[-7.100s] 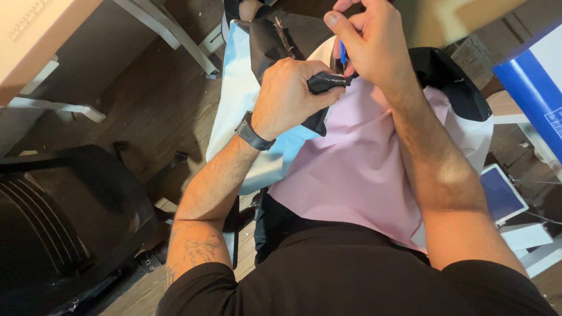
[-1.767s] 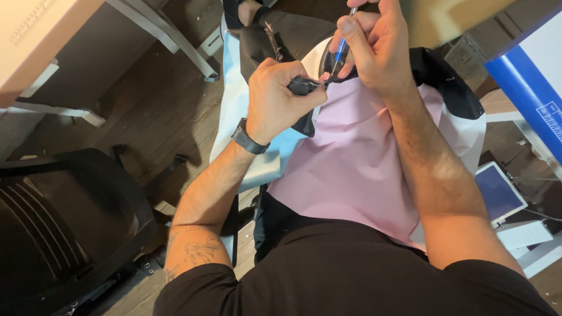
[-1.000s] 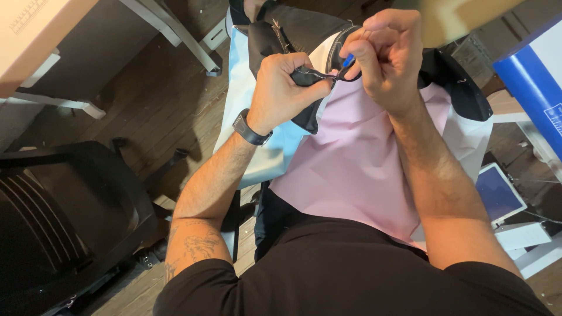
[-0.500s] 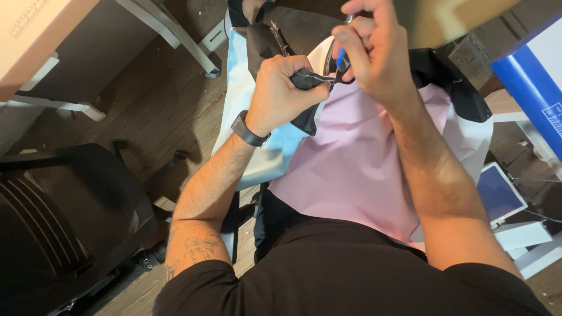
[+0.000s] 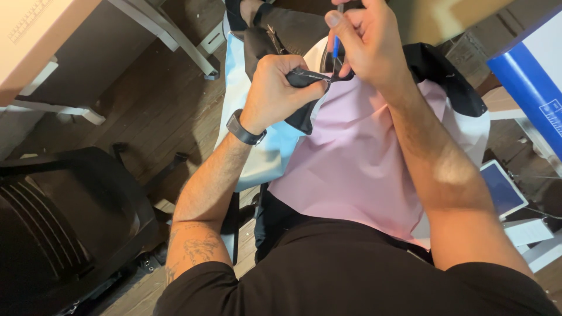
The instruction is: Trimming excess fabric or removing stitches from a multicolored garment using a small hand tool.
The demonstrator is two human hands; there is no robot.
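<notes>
Fingers [image 5: 298,88] of the left hand [image 5: 275,93] were pressed together around a bunched fold of black fabric [image 5: 304,79], gripping it tight above the person's lap. Just beside it, the right hand [image 5: 369,44] pinched a slim blue-handled tool [image 5: 335,44] between thumb and forefinger, its tip meeting the black fabric where the left hand held it. A black smartwatch with a dark band [image 5: 244,130] sat on the left wrist. Under both hands lay a smooth pale pink cloth [image 5: 357,158], spread over the lap, with a light blue cloth [image 5: 263,152] beside it. Farther left stood a black chair [image 5: 64,222] on the dark wooden floor [image 5: 146,99].
</notes>
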